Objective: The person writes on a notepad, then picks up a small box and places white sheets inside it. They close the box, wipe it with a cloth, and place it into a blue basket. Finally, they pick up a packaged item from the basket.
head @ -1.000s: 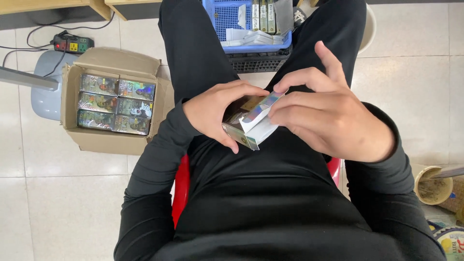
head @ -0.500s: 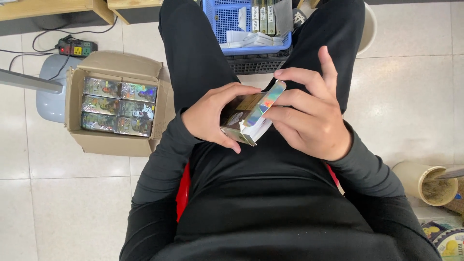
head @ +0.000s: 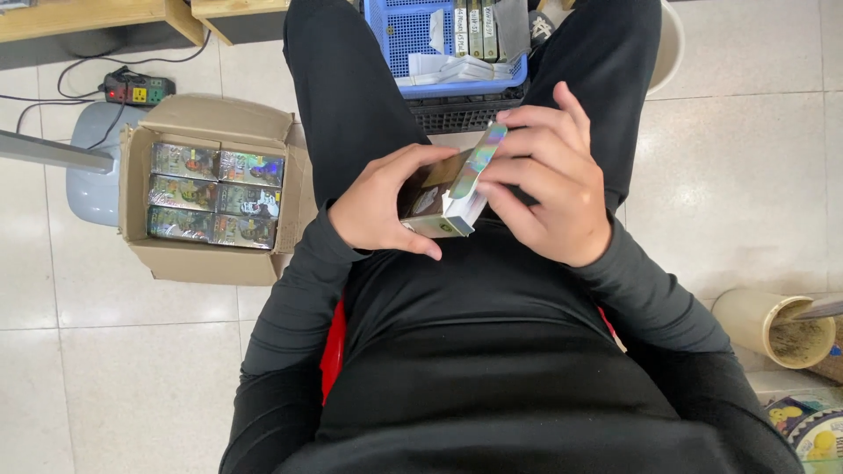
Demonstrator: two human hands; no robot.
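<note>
— What packages sit where?

— Centre of the frame, over the lap, a small box [head: 448, 197] with a shiny rainbow-foil flap and a silvery lower edge. Left of centre on the tiled floor, an open cardboard carton [head: 140, 241] holds six foil-wrapped packs [head: 215, 195], laid in two columns of three. At the top centre, a blue plastic basket [head: 413, 35] carries upright narrow boxes and loose paper slips.

— And the fingers?

— The left hand [head: 378, 206] curls around the small box's left side, thumb along the top, fingertips tucked under the lower edge. The right hand [head: 549, 189] closes loosely on the right side, its fingers pressing the foil flap, which stands raised. Both hands grip the box.

— Edges, open room?

— The carton's flaps touch the left thigh. Bare tile lies open at lower left and at right. A power strip [head: 136, 89] sits upper left; a tan cylindrical bin [head: 746, 316] stands at the lower right edge.
</note>
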